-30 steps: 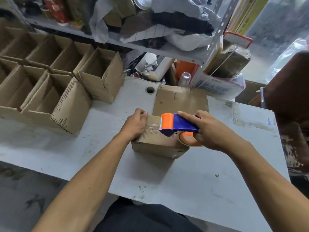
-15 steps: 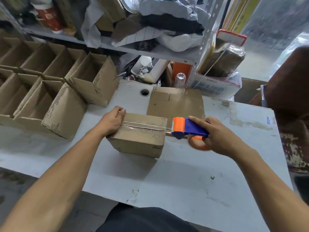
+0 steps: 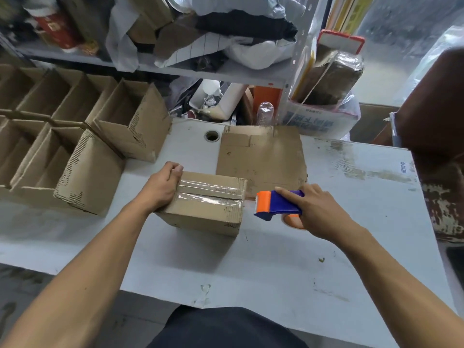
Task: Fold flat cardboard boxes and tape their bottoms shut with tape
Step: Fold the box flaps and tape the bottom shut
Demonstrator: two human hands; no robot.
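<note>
Table [image 3: 276,267]: a pale, scuffed surface is carrying everything below; all places here are given relative to the taped box.
Taped box [image 3: 206,209]: it is sitting bottom-up near the middle of the table, with clear tape [image 3: 211,194] lying across the closed flap seam.
Left hand [image 3: 160,189]: it is gripping the box's left end, fingers curling over the far top edge and palm pressing on the top face.
Right hand [image 3: 319,212]: it is wrapping closed around the tape dispenser, index finger lying along the top.
Tape dispenser [image 3: 276,204]: blue with an orange head, it is hovering just right of the box, apart from it, head pointing at the box.
Flat cardboard sheet [image 3: 261,156]: it is lying on the table just behind the box, to its right.
Finished boxes [image 3: 75,151]: open-topped, they are standing in rows to the box's left and behind.
Shelf [image 3: 200,69]: it is holding bags and clutter well behind the box.
</note>
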